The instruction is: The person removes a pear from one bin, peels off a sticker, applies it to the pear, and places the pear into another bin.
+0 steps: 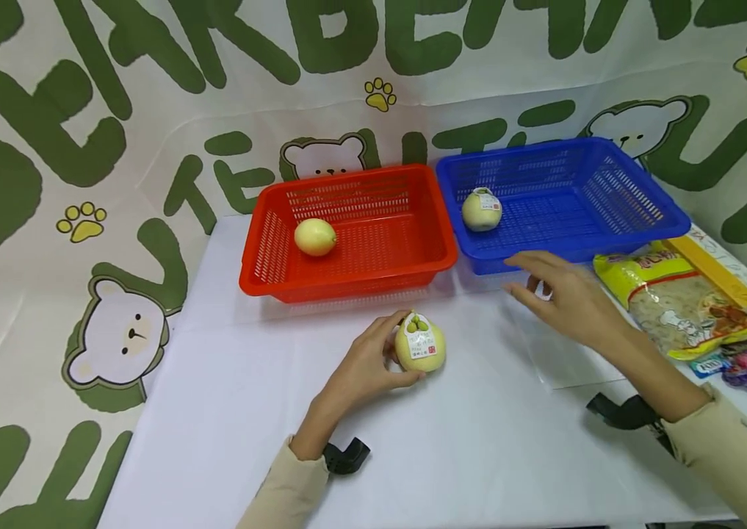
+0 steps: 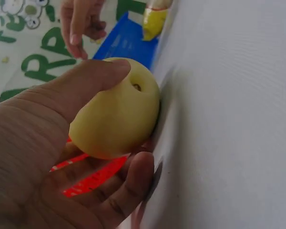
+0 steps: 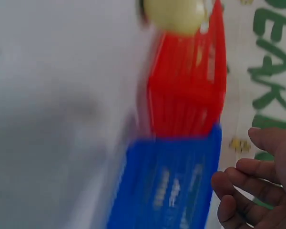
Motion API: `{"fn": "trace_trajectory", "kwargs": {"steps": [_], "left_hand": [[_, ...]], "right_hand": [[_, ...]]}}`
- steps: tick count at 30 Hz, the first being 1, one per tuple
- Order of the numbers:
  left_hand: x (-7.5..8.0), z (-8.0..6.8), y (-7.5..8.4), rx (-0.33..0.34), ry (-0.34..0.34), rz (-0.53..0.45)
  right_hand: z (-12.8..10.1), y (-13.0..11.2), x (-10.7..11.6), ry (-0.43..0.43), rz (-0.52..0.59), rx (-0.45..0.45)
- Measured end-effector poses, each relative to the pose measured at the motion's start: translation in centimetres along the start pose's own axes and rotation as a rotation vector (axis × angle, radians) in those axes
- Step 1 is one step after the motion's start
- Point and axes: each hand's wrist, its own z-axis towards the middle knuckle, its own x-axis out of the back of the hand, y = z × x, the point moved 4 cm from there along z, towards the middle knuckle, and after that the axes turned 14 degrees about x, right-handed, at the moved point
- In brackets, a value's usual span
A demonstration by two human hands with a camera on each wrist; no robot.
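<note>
A round, pale yellow fruit [image 1: 435,347] with a white label rests on the white table. My left hand [image 1: 363,365] grips it from the left, thumb on the near side and fingers round the far side. The left wrist view shows the thumb against the fruit [image 2: 119,112], beside its small brown dimple. Over the table by the blue basket's front edge, my right hand [image 1: 565,297] holds nothing, fingers loosely bent. A red basket [image 1: 353,283] contains one pale yellow fruit [image 1: 315,237]; the blue basket [image 1: 565,246] contains another, labelled fruit [image 1: 482,210].
To the right lie a yellow food packet [image 1: 684,305], a long orange-and-white box [image 1: 730,268] and small wrapped sweets [image 1: 740,365]. A clear sheet [image 1: 565,360] lies under my right arm. Behind the baskets hangs a printed cloth [image 1: 168,132].
</note>
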Motion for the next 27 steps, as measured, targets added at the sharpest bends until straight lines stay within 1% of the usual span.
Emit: {"fn": "trace_trajectory", "kwargs": {"steps": [1,3,5,8,12,14,18,21,22,25,27], "left_hand": [[0.0,-0.1,0.0,0.001,0.004,0.004],[-0.1,-0.4,0.0,0.013,0.013,0.015],[-0.3,-0.5,0.0,0.021,0.026,0.025],[-0.5,-0.4,0.3,0.000,0.050,0.045],[-0.9,-0.1,0.9,-0.048,0.075,0.091],[-1.2,0.0,1.1,-0.060,0.087,0.114],[-1.5,0.3,1.5,-0.089,0.116,0.141],[-1.6,0.7,2.1,-0.099,0.122,0.119],[-1.6,0.8,2.5,-0.101,0.119,0.095],[-0.9,1.5,4.4,-0.106,0.100,0.009],[-0.1,2.2,6.5,-0.134,0.090,-0.040]], "right_hand": [[-0.1,0.9,0.9,-0.001,-0.042,-0.010],[-0.4,3.1,2.7,-0.019,-0.112,-0.061],[-0.9,5.8,4.6,-0.036,-0.169,-0.113],[-1.7,10.2,7.4,-0.107,-0.232,-0.224],[-3.6,15.0,10.3,-0.189,-0.271,-0.373],[-4.6,16.7,10.9,-0.211,-0.271,-0.431],[-5.9,18.6,11.4,-0.227,-0.223,-0.500],[-6.2,19.1,11.4,-0.232,-0.194,-0.514],[-6.2,19.1,11.4,-0.235,-0.193,-0.514],[-6.3,19.2,11.4,-0.250,-0.196,-0.508],[-6.3,19.1,11.4,-0.257,-0.192,-0.507]]}}
